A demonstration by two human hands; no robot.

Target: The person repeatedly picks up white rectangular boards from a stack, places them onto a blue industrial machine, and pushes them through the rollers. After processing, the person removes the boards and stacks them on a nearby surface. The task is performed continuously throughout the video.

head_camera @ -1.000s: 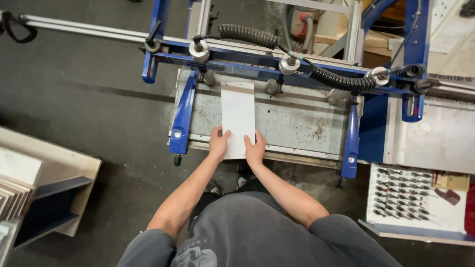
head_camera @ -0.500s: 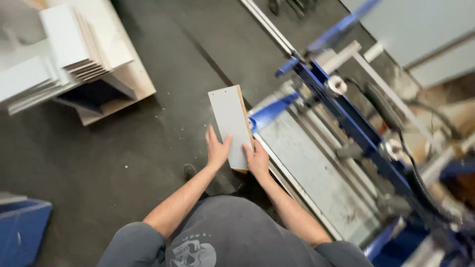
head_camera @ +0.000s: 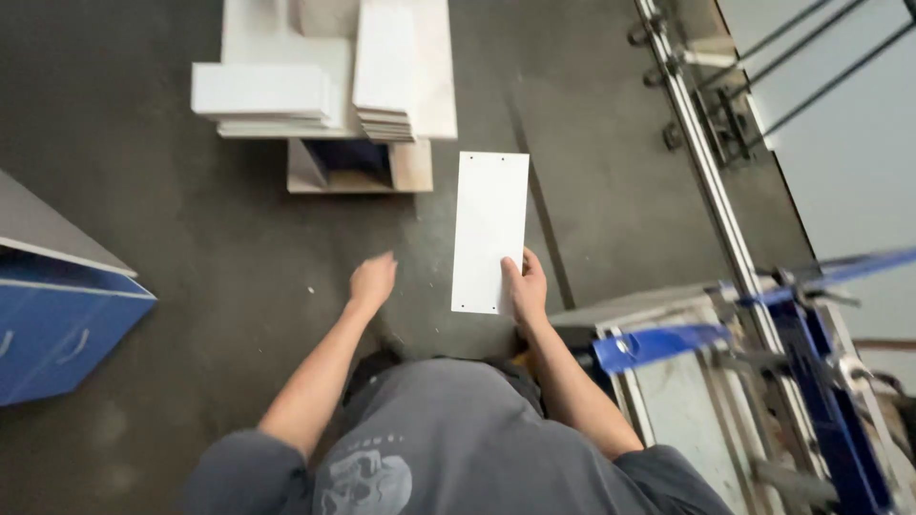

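Hanging flat over the dark floor, white panel, small holes near both ends; right hand grips its near right edge, fingertips hidden beneath. Left hand free, fingers loosely curled, blurred. Stacked white panels ahead on a crate. Blue machine right, cut off.

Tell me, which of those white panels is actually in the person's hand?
The long white panel with small corner holes, gripped by the right hand; the others lie stacked on the floor.
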